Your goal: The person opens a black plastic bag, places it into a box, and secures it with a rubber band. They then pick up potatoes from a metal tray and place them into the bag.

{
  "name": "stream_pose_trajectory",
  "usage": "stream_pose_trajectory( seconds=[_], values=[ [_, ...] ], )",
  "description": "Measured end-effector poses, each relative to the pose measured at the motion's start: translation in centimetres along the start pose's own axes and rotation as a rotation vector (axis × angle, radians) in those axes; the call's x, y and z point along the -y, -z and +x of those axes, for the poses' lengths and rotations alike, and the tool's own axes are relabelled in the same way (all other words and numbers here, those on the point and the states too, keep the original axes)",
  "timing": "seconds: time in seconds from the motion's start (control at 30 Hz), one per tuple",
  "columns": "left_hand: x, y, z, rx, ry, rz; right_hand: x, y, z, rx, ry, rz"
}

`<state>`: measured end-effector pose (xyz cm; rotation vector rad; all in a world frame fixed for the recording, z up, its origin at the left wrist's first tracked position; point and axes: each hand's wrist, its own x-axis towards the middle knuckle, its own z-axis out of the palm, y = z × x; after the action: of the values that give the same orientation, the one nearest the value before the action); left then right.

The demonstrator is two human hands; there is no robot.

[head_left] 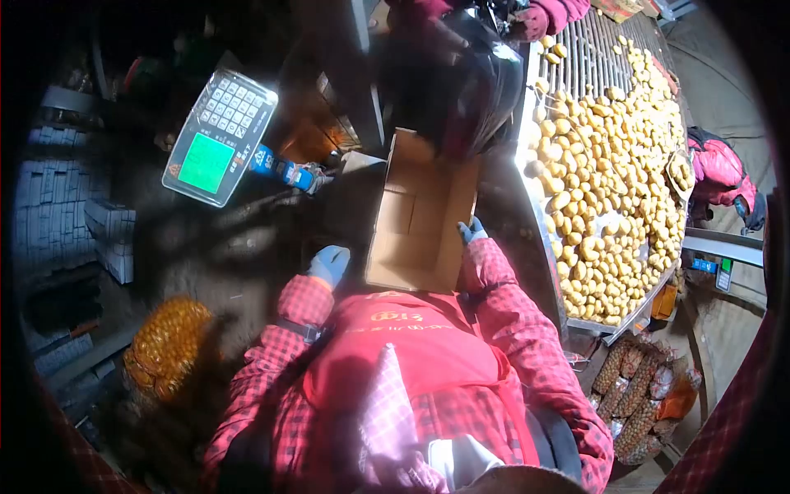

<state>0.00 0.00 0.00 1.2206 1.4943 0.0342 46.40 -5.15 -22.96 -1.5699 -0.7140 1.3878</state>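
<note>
An open, empty cardboard box (pixel 415 239) is in front of my body, its near end close to my red apron. My right hand (pixel 471 231), in a blue-grey glove, grips the top edge of the box's right wall. To the left of the box is my left hand (pixel 330 264), gloved alike and apart from the box. Its back faces up, and its fingers are too unclear to read.
Many potatoes (pixel 609 189) lie on a slatted metal table at the right. A scale display (pixel 220 136) with a green screen stands upper left. Net sacks (pixel 167 347) are at lower left and lower right. One person (pixel 461 74) is beyond the box, another (pixel 720 173) at far right.
</note>
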Motion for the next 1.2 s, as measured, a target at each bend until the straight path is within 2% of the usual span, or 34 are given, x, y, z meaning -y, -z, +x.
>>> stream_pose_trajectory(
  seconds=[0.07, 0.1, 0.13, 0.17, 0.2, 0.23, 0.3, 0.37, 0.47, 0.5, 0.53, 0.57, 0.6, 0.63, 0.67, 0.7, 0.77, 0.8, 0.83, 0.9, 0.93, 0.97, 1.0, 1.03, 1.07, 1.1, 1.17, 1.2],
  values=[
    [1.6, -0.6, 1.5, -0.16, -0.124, -0.07, 1.3, -1.2, 0.1, -0.364, -0.098, -0.469],
    [1.8, -0.9, 1.8, -0.166, -0.119, -0.06, 13.7, -3.7, -5.2, -0.399, -0.155, -0.093],
    [2.1, -0.8, 5.9, -0.327, -0.358, 0.296, 13.3, -1.3, -2.1, -0.576, 0.356, -0.395],
    [3.4, 0.2, 7.9, -0.476, -0.557, 0.674, 15.1, 0.5, -0.9, -0.539, 0.258, -0.317],
    [4.6, 0.5, 7.2, -0.586, -0.735, 1.062, 19.8, -0.2, -4.0, -0.59, 0.528, -0.188],
    [3.8, 1.0, 7.0, -0.591, -0.668, 0.861, 20.2, 2.5, -3.4, -0.497, 0.216, 0.025],
    [1.1, 2.0, 6.2, -0.61, -0.512, 0.34, 23.6, 6.6, -2.8, -0.442, 0.185, 0.142],
    [-1.9, 2.3, 4.0, -0.64, -0.452, -0.038, 26.9, 5.3, -3.1, -0.44, 0.186, 0.183],
    [-5.7, 2.0, 1.4, -0.641, -0.427, -0.3, 32.2, 3.4, -3.7, -0.439, 0.224, 0.247],
    [-6.5, 1.4, 1.5, -0.638, -0.426, -0.302, 34.0, 2.4, -4.6, -0.435, 0.328, -0.102],
    [-7.2, 1.1, 1.4, -0.511, -0.449, -0.318, 34.8, 1.8, -5.1, -0.418, 0.422, -0.449],
    [-7.8, 0.7, 1.0, -0.385, -0.468, -0.328, 34.1, 1.6, -4.8, -0.417, 0.414, -0.443],
    [-9.7, -0.3, 0.0, -0.421, -0.461, -0.248, 32.6, 1.9, -3.6, -0.368, 0.466, -0.499],
    [-10.7, -1.7, -0.1, -0.39, -0.408, -0.299, 30.6, 2.4, -1.9, -0.318, 0.523, -0.558],
    [-10.6, -3.0, 0.3, -0.402, -0.383, -0.279, 25.7, 3.6, 1.9, -0.318, 0.639, -0.557],
    [-10.1, -4.2, 1.0, -0.411, -0.356, -0.26, 24.5, 3.1, 2.0, -0.315, 0.636, -0.553],
    [-10.2, -5.7, 1.6, -0.179, -0.434, -0.239, 23.6, 2.2, 2.2, -0.358, 0.532, -0.528],
    [-10.5, -6.0, 1.8, -0.021, -0.422, -0.097, 22.6, 2.5, 2.8, -0.356, 0.531, -0.53],
    [-11.7, -6.3, 0.8, -0.02, -0.416, -0.104, 21.2, 3.2, 3.5, -0.373, 0.633, -0.6],
    [-15.7, -5.6, -2.3, 0.319, -0.45, 0.187, 19.4, 4.0, 5.1, -0.4, 0.85, -0.729],
    [-16.4, -5.4, -3.0, 0.313, -0.45, 0.186, 26.8, 1.2, 0.0, -0.424, 0.62, -0.815],
    [-16.9, -5.4, -3.7, 0.29, -0.359, 0.081, 30.6, -0.9, -1.4, -0.422, 0.621, -0.815],
    [-17.1, -5.4, -4.0, 0.268, -0.27, -0.021, 33.1, -2.5, -2.4, -0.424, 0.727, -0.724],
    [-16.3, -5.4, -3.5, 0.27, -0.272, -0.02, 34.8, -3.6, -3.1, -0.427, 0.83, -0.633],
    [-14.7, -5.3, -2.6, 0.168, -0.381, -0.061, 36.6, -4.5, -3.9, -0.429, 0.929, -0.543],
    [-14.2, -4.9, -2.5, 0.065, -0.486, -0.101, 37.9, -5.0, -4.0, -0.41, 1.045, -0.82],
    [-13.2, -4.2, -2.5, 0.049, -0.439, -0.161, 35.9, -3.8, -4.1, -0.329, 0.772, -1.02],
    [-13.6, -3.6, -3.1, 0.021, -0.414, -0.156, 36.2, -3.3, -4.7, -0.331, 0.769, -1.025]
  ],
)
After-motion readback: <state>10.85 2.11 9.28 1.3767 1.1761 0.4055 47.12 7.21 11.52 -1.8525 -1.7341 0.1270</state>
